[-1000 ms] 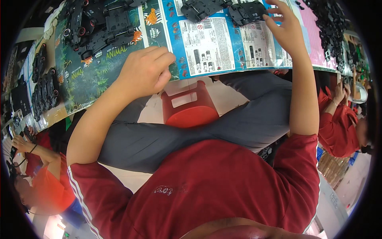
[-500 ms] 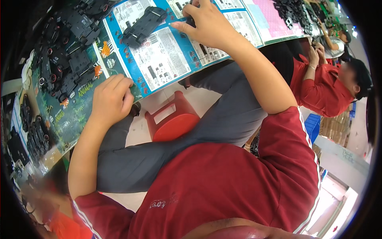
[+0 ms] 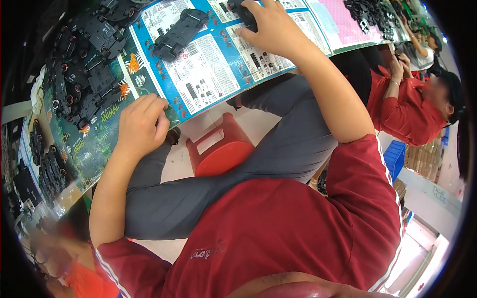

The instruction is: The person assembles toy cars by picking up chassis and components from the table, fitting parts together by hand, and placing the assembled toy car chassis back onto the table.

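Note:
My right hand (image 3: 278,30) is at the far side of the table, its thumb and fingers closed around a dark rounded object (image 3: 243,15) whose kind I cannot make out. To its left, a black toy car chassis (image 3: 181,34) with metal axle ends lies by itself on the blue and white printed sheets (image 3: 201,79). My left hand (image 3: 143,123) rests at the near table edge in a loose fist, with nothing visible in it. Beyond that hand, several black chassis (image 3: 102,82) with small wheels are piled on the green patterned table cover (image 3: 92,141).
More black parts (image 3: 51,171) lie at the left edge. Small black pieces (image 3: 365,17) sit on a pink sheet (image 3: 335,22) at the far right. A red stool (image 3: 223,154) stands under the table. A person in red (image 3: 407,109) sits to the right, another (image 3: 89,278) at lower left.
My right hand has shifted slightly to the right, and more of the dark object in it shows. My left hand stays closed at the table edge.

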Motion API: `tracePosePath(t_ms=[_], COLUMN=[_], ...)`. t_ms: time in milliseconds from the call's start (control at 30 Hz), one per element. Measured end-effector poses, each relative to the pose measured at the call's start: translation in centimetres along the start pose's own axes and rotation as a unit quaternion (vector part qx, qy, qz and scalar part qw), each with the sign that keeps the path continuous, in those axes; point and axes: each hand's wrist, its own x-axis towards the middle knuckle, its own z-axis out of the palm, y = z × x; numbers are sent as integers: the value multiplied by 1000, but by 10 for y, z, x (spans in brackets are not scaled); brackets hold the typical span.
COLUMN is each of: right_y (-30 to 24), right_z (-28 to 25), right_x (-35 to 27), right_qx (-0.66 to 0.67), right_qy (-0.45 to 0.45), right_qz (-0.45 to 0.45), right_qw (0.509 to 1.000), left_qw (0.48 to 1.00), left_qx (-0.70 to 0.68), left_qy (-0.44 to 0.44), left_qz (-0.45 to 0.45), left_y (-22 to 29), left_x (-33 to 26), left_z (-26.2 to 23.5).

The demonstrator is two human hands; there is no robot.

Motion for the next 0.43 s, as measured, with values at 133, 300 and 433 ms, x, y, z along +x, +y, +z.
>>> tracePosePath(t_ms=[133,300,433], right_y=[0,1,-1], right_z=[-9,-11,-4], right_x=[0,-3,4], right_qx=[9,7,7], right_qy=[-52,-63,-78], right_qz=[67,60,74], right_qw=[996,996,994], left_qw=[1000,1000,999], left_qx=[0,-11,-18], left_qy=[-7,-9,-13], left_qz=[7,-11,-29], left_y=[0,1,2], left_x=[5,-3,-2], left_z=[0,-3,-5])
